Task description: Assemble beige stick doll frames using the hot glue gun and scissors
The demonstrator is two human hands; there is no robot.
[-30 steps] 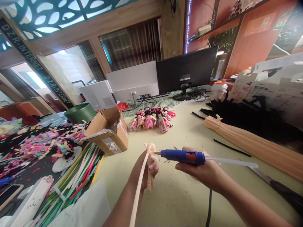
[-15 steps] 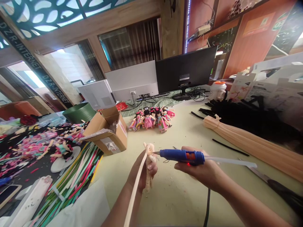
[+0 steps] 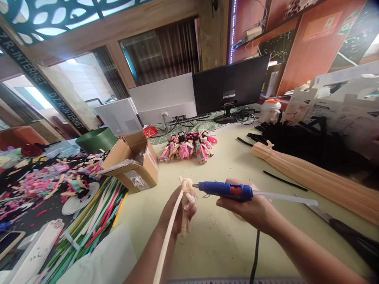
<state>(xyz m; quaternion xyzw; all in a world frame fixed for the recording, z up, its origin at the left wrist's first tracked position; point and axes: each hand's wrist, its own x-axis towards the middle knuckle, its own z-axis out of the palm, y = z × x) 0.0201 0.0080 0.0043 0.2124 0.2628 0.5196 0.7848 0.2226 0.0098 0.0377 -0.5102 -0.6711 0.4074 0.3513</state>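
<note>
My left hand point(image 3: 174, 211) is closed around a small beige doll body point(image 3: 185, 215) made of fuzzy pipe cleaner, held upright over the table. Its head is a coil, and a long loose beige strip point(image 3: 167, 236) trails from it down over my forearm. In my right hand point(image 3: 254, 213) is a blue glue gun point(image 3: 226, 190), its fingers wrapped round the handle. The metal nozzle points left, at or very near the side of the coiled head; I cannot tell whether it touches. A whitish glue stick point(image 3: 286, 197) sticks out of the gun's back.
Finished dolls point(image 3: 185, 148) stand beyond my hands, beside an open cardboard box point(image 3: 133, 165). Colored pipe cleaners point(image 3: 85, 228) lie left. At right are a beige pipe-cleaner bundle point(image 3: 314, 177), black ones point(image 3: 308, 146) and scissors point(image 3: 340, 228). The gun's cord point(image 3: 255, 256) hangs toward me.
The glue gun's nozzle has lifted slightly along the coiled head, and the red light on the gun no longer shows. My left hand keeps its hold; the whole view has shifted slightly.
</note>
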